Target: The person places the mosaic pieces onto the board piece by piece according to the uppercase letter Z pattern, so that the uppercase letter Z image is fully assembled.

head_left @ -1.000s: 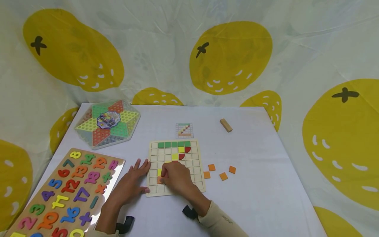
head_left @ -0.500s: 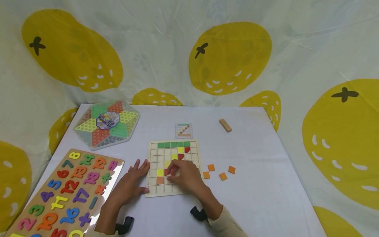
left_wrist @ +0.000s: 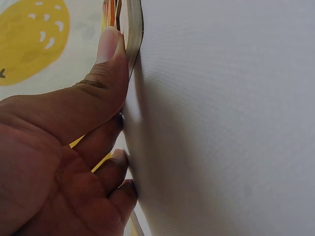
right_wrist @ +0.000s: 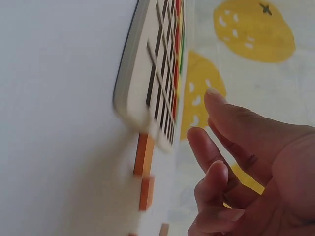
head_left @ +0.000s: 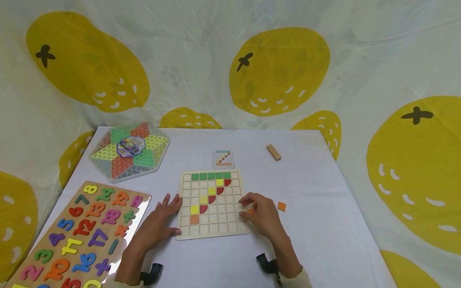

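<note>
A wooden grid board (head_left: 221, 229) lies on the white table. A row of green square tiles (head_left: 211, 176) sits near its far edge. Yellow squares (head_left: 195, 209) and red quarter-round pieces (head_left: 203, 209) step diagonally down to an orange square tile (head_left: 194, 219). My left hand (head_left: 155, 224) rests at the board's left side, thumb touching its near corner. Beyond the right edge, my right hand (head_left: 265, 218) hovers over loose orange tiles (right_wrist: 143, 153), partly hiding them in the head view. Its thumb and fingers are apart with nothing between them. One more loose orange tile (head_left: 281, 206) lies to its right.
A small pattern card (head_left: 223, 159) lies behind the board, and a wooden block (head_left: 273, 152) at the back right. At left are a hexagonal star-patterned game box (head_left: 130, 150) and a board of coloured numbers (head_left: 83, 236). A fruit-print cloth (head_left: 194, 72) hangs behind.
My right hand has left the orange tile on the board and moved right, over the loose orange tiles. The diagonal of yellow and red pieces is uncovered. My left hand has stayed in place.
</note>
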{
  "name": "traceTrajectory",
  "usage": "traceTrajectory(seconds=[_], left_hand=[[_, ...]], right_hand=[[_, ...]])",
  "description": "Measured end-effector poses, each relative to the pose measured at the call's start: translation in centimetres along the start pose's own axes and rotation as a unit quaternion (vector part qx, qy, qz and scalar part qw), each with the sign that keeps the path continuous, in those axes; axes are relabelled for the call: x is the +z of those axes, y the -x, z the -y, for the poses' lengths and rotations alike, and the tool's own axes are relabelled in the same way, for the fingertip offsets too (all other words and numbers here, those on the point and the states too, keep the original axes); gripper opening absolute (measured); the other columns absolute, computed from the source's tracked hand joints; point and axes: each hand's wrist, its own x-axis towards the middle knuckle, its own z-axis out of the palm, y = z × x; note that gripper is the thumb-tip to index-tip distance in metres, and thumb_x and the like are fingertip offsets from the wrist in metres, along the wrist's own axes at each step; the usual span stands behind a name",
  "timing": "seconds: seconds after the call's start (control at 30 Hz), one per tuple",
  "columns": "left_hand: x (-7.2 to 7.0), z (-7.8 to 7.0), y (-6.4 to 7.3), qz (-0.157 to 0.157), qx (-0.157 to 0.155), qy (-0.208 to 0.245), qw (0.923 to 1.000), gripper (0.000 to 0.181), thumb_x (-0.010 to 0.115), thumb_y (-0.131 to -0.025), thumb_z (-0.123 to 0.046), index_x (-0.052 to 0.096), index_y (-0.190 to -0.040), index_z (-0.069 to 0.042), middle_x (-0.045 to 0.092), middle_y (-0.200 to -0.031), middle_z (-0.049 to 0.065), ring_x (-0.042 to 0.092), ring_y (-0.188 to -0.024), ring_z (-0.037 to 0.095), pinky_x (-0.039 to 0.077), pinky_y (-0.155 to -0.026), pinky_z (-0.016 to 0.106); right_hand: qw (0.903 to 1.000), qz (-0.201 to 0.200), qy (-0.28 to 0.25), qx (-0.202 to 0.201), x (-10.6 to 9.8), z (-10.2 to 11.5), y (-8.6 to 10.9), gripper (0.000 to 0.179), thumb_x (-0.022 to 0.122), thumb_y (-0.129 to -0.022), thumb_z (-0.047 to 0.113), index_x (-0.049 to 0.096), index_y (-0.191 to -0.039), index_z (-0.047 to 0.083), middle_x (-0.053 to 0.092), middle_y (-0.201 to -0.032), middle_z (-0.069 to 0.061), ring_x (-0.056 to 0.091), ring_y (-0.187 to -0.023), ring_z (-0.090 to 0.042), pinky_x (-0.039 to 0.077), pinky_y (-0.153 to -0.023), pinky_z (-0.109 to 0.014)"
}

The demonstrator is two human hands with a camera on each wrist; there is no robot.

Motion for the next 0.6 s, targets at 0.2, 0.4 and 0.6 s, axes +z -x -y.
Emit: traceTrajectory(seconds=[0.2, 0.4, 0.6], left_hand=[[0.0, 0.0, 0.0, -0.004, 0.002, 0.002, 1.0, 0.105, 0.096, -0.072, -0.017, 0.041, -0.161, -0.007, 0.034, -0.171, 0.013, 0.017, -0.163, 0.046, 0.02, -0.13, 0.066], [0.0, 0.0, 0.0, -0.006, 0.004, 0.003, 1.0, 0.105, 0.096, -0.071, -0.017, 0.042, -0.161, -0.007, 0.035, -0.171, 0.013, 0.018, -0.163, 0.046, 0.021, -0.13, 0.066], [0.1, 0.0, -0.1, -0.005, 0.009, -0.001, 0.9999, 0.104, 0.096, -0.072, -0.017, 0.042, -0.161, -0.006, 0.036, -0.17, 0.014, 0.018, -0.163, 0.046, 0.021, -0.13, 0.066]], right_hand=[[0.9992, -0.005, 0.033, 0.02, -0.9, -1.7, 0.4, 0.029, 0.093, -0.078, 0.007, 0.079, -0.099, 0.022, 0.075, -0.097, 0.004, 0.052, -0.074, -0.014, 0.041, -0.063, -0.024], [0.998, 0.001, 0.058, 0.025, -0.6, -2.2, 0.5, 0.03, 0.092, -0.077, 0.004, 0.08, -0.099, 0.021, 0.075, -0.097, 0.006, 0.052, -0.076, -0.014, 0.043, -0.066, -0.026], [0.9947, -0.003, 0.1, 0.022, -0.2, -2.1, 0.4, 0.025, 0.092, -0.077, 0.006, 0.08, -0.094, 0.02, 0.068, -0.088, 0.006, 0.06, -0.085, -0.014, 0.047, -0.072, -0.03]])
